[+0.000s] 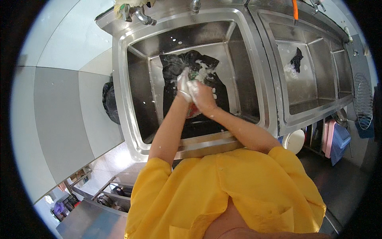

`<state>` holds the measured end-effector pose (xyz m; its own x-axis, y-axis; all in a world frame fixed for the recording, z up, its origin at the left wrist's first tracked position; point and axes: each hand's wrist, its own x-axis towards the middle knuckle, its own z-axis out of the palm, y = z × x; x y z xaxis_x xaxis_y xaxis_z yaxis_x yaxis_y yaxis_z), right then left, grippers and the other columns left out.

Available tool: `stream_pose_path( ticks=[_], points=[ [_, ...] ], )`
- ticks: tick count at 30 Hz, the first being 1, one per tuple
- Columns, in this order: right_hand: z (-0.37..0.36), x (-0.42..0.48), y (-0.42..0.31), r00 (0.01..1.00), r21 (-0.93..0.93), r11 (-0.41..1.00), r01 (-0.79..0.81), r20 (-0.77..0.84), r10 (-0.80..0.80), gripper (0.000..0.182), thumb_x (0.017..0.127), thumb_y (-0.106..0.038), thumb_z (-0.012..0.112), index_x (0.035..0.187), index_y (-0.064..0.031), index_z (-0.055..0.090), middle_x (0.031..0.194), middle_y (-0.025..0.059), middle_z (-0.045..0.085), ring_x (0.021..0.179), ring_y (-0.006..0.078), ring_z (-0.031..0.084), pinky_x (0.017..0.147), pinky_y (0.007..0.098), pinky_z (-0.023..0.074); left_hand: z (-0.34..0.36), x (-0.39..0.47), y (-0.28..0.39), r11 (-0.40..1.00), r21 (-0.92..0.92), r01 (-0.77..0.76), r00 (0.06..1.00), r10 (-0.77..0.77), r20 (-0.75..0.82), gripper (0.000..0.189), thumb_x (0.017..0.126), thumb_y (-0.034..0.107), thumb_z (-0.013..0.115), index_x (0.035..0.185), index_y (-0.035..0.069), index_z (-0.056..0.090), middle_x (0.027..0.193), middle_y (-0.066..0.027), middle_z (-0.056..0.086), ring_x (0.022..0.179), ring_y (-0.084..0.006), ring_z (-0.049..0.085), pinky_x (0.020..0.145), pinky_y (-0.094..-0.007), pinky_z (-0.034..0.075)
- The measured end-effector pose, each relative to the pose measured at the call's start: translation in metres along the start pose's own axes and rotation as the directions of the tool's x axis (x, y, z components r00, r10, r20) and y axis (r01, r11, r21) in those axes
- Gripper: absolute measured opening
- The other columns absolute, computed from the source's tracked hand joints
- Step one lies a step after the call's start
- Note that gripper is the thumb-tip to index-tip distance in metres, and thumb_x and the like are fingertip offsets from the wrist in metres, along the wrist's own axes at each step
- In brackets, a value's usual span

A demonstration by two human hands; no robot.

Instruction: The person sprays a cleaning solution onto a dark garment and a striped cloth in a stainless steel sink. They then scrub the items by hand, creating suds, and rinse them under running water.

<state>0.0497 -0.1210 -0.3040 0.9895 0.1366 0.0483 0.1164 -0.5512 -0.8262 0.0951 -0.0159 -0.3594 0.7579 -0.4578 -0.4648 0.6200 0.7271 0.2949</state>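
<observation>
My left hand and my right hand are pressed together over a deep stainless steel sink, both coated in white suds. Beneath them a black cloth is spread over the sink's bottom and front wall. White foam with a bit of green lies on the cloth just beyond my fingers. Something red shows between and below my wrists, partly hidden. Whether my hands hold anything between them is hidden by blur and foam.
Metal taps stand behind the sink. A second steel sink on the right holds a small black cloth with foam. An orange hose hangs above it. Below right are a white bucket and pink and blue plastic items.
</observation>
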Motion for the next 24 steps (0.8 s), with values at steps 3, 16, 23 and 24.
stream_pose_path(
  ticks=[3, 16, 23, 24],
  points=[
    [0.014, 0.021, 0.004, 0.995, 0.001, 1.0, -0.023, -0.095, 0.023, 0.014, 0.087, -0.016, 0.056, 0.089, -0.0019, 0.058, 0.086, 0.0245, 0.061, 0.083, 0.0459, 0.058, 0.071, 0.05, 0.0472, -0.022, 0.011, -0.027, 0.931, 0.314, -0.189, 0.98, 0.158, 0.122, 0.048, 0.094, 0.046, 0.044, 0.125, 0.01, 0.052, 0.123, -0.0105, 0.057, 0.11, -0.0253, 0.053, 0.095, -0.044, 0.043],
    [0.008, 0.01, 0.035, 0.994, 0.166, 0.982, -0.091, 0.077, 0.079, 0.024, 0.093, -0.018, 0.047, 0.105, 0.002, 0.055, 0.101, 0.0254, 0.06, 0.094, 0.0421, 0.056, 0.08, 0.0448, 0.0445, 0.013, -0.034, -0.02, 0.681, 0.71, -0.181, 0.982, 0.168, 0.088, 0.065, 0.093, 0.047, 0.053, 0.14, 0.007, 0.032, 0.125, -0.0112, 0.055, 0.109, -0.0242, 0.056, 0.095, -0.0373, 0.047],
    [0.002, -0.023, 0.003, 0.999, 0.047, 0.999, 0.012, 0.047, -0.014, 0.017, 0.086, -0.014, 0.055, 0.095, -0.001, 0.061, 0.082, 0.0213, 0.064, 0.078, 0.0415, 0.061, 0.069, 0.0482, 0.0476, -0.071, 0.017, -0.01, 0.983, -0.11, 0.149, 0.976, -0.164, -0.143, 0.036, 0.098, 0.039, 0.042, 0.099, 0.007, 0.057, 0.096, -0.0114, 0.063, 0.087, -0.0264, 0.059, 0.082, -0.0401, 0.051],
    [0.01, -0.021, 0.014, 1.0, -0.036, 0.999, 0.021, 0.02, -0.021, 0.015, 0.085, -0.013, 0.055, 0.092, -0.0029, 0.062, 0.081, 0.0205, 0.064, 0.075, 0.0404, 0.062, 0.068, 0.0487, 0.0483, -0.07, 0.015, -0.017, 0.992, -0.05, 0.112, 0.979, -0.119, -0.165, 0.039, 0.098, 0.043, 0.04, 0.097, 0.008, 0.058, 0.094, -0.0112, 0.064, 0.086, -0.0264, 0.059, 0.082, -0.041, 0.05]
  ],
)
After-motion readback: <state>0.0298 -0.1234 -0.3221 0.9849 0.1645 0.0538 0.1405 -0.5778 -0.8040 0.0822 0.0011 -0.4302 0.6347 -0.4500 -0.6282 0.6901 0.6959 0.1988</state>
